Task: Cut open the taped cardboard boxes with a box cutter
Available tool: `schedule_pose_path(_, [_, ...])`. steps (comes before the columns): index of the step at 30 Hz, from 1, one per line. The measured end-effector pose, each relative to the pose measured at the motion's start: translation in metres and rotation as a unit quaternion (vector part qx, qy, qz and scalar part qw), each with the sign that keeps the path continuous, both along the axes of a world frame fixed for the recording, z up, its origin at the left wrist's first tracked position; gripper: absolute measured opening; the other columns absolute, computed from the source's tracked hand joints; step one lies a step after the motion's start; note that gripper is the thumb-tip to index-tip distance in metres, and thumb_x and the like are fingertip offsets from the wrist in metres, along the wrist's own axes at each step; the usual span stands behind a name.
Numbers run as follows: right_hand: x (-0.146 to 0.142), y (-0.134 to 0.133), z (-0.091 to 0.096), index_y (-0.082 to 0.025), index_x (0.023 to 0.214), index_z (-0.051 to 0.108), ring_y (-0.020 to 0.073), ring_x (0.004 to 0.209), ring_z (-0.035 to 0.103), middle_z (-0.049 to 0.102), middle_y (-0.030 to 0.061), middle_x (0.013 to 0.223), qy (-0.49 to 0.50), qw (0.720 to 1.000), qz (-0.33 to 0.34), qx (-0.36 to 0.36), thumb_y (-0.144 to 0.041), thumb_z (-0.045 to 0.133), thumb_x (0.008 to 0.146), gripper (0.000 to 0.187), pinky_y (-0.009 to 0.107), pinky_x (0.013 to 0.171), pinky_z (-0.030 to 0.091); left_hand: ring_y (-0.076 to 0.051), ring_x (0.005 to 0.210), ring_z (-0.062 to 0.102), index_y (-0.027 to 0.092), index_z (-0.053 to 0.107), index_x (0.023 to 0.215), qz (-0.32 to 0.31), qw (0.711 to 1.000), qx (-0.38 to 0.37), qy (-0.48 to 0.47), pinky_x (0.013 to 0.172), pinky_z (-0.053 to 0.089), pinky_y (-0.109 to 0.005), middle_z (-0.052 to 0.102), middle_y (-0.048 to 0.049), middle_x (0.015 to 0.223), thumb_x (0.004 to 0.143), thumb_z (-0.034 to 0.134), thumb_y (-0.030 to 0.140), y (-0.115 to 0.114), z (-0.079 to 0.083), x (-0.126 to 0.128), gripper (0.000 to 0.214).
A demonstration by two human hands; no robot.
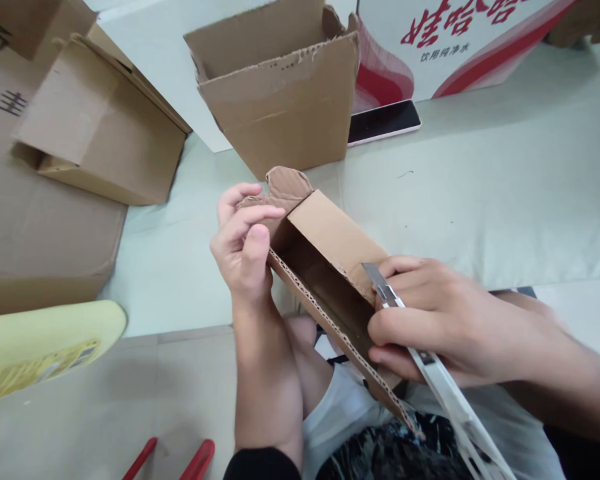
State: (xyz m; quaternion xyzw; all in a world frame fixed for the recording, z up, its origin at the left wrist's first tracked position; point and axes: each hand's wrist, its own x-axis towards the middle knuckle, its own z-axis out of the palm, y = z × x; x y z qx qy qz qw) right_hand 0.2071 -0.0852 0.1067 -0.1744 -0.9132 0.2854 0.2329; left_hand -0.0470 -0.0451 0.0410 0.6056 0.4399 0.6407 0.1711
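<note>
A narrow cardboard box [339, 235] with an open top lies tilted across my lap, its cut edge showing corrugation. My left hand [247, 240] grips its far left end, thumb on the near wall and fingers by a torn flap [287, 185]. In my right hand [433, 313] is a utility knife [433, 370], its blade extended and pointing up and left over the box. The fingers of that same hand also rest against the box's right end, some of them hidden inside it.
Behind stands a torn-edged open carton [290, 110], with a phone [385, 122] beside it against a white and red printed box [450, 50]. More cartons [125, 127] are at left. A yellow-green bottle [50, 340] and red handles [197, 460] lie nearer.
</note>
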Motion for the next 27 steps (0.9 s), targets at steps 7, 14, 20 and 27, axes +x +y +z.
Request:
schedule_pose_path(7, [0.0019,-0.0002,-0.0012,-0.023,0.080,0.052,0.0110,0.059,0.038,0.048,-0.0071,0.063,0.010,1.000,0.001,-0.012,-0.030,0.047,0.107,0.028,0.026,0.079,0.046,-0.032,0.111,0.064,0.031,0.080,0.080,0.015,1.000,-0.007,-0.004,0.108,0.049,-0.056,0.068,-0.0088,0.099,0.091,0.064,0.061,0.0001,0.0042,0.0026,0.036])
schedule_pose_path(14, [0.0013,0.0006,-0.0004,-0.023,0.081,0.050,0.0111,0.059,0.039,0.049,-0.0070,0.063,0.005,1.000,0.001,-0.002,-0.029,0.045,0.107,0.028,0.026,0.079,0.045,-0.031,0.106,0.064,0.033,0.082,0.078,0.005,1.000,0.003,-0.014,0.104,0.049,-0.054,0.067,-0.0086,0.091,0.091,0.065,0.057,0.0004,0.0065,0.0034,0.032])
schedule_pose_path(20, [0.0016,0.0007,0.0000,-0.023,0.080,0.051,0.0111,0.058,0.038,0.049,-0.0069,0.063,0.009,1.000,0.005,-0.006,-0.028,0.047,0.106,0.027,0.026,0.079,0.046,-0.030,0.106,0.064,0.033,0.083,0.079,0.004,1.000,0.002,-0.026,0.102,0.050,-0.053,0.068,-0.0079,0.089,0.090,0.066,0.054,-0.0002,0.0062,0.0032,0.030])
schedule_pose_path(27, [0.0001,0.0005,-0.0013,-0.023,0.081,0.050,0.0111,0.060,0.039,0.048,-0.0068,0.064,0.008,1.000,0.004,-0.010,-0.031,0.046,0.108,0.028,0.025,0.081,0.046,-0.033,0.108,0.067,0.033,0.079,0.077,0.022,1.000,-0.007,0.004,0.107,0.049,-0.061,0.066,-0.0080,0.085,0.092,0.062,0.063,0.0001,0.0007,0.0003,0.037])
